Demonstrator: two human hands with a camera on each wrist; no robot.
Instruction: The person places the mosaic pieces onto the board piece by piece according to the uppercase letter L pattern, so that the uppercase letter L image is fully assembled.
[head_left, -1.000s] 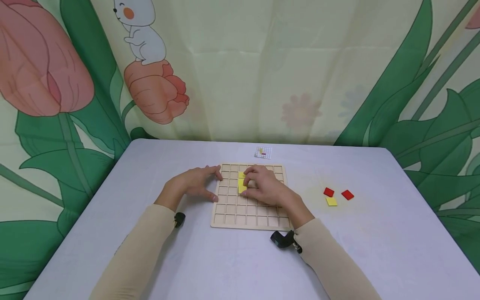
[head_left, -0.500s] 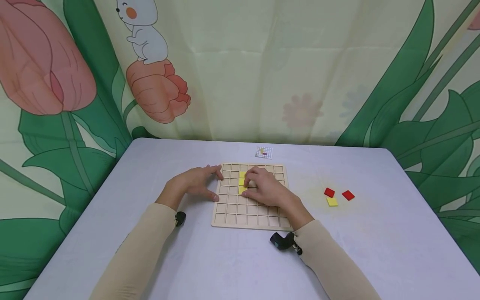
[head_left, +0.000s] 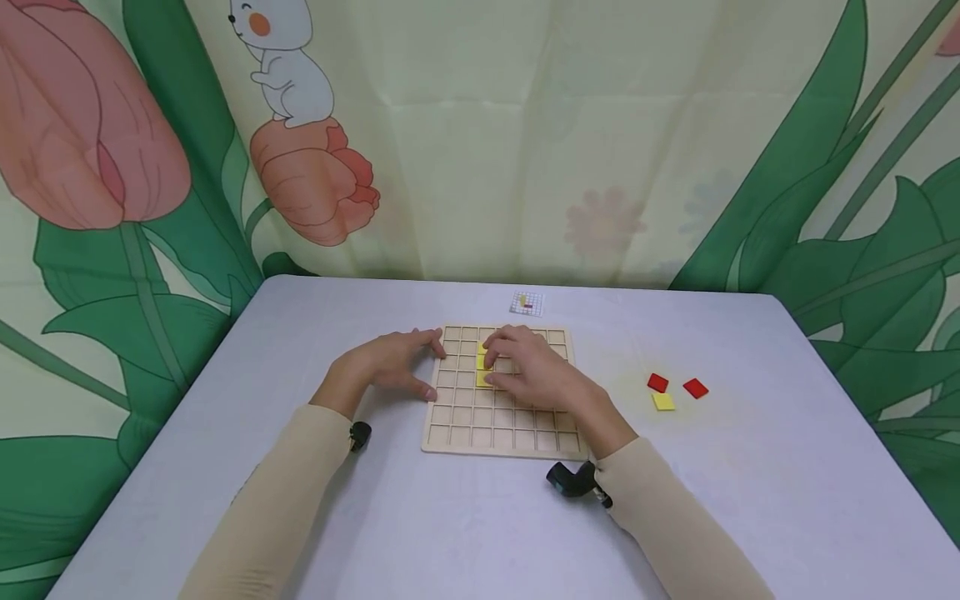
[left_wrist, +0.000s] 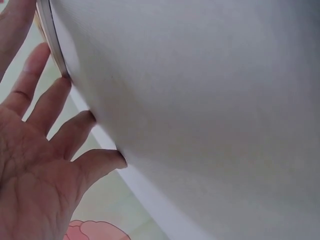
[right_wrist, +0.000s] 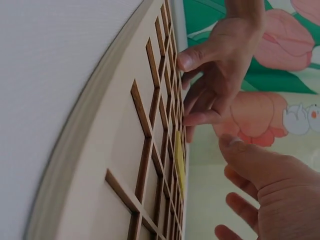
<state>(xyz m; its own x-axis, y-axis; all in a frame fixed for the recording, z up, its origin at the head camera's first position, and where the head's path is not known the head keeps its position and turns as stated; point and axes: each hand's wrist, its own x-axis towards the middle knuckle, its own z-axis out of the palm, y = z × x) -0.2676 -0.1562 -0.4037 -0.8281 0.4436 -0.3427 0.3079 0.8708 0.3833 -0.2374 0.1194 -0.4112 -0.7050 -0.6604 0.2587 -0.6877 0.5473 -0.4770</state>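
Observation:
A wooden grid board [head_left: 450, 437] lies on the table. Three yellow square tiles [head_left: 484, 379] sit in one column of its cells, partly covered by my right hand [head_left: 532, 371]. That hand hovers just over the tiles with loosely bent fingers; in the right wrist view, its thumb and fingers stand apart with nothing between them, off the yellow tile [right_wrist: 179, 162] in the grid. My left hand [head_left: 386, 362] rests along the board's left edge, thumb and fingertips touching it. The left wrist view shows this hand's fingers [left_wrist: 52, 102] spread beside the board's edge.
Right of the board lie two red tiles [head_left: 657, 383] and one yellow tile [head_left: 663, 402] on the white table [head_left: 750, 492]. Behind the board is a small card [head_left: 527, 304] printed with a grid and coloured squares. A patterned curtain [head_left: 465, 167] hangs behind the table.
My right hand has lifted slightly off the lowest yellow tile, which now lies within its cell. My left hand has stayed at the board's edge.

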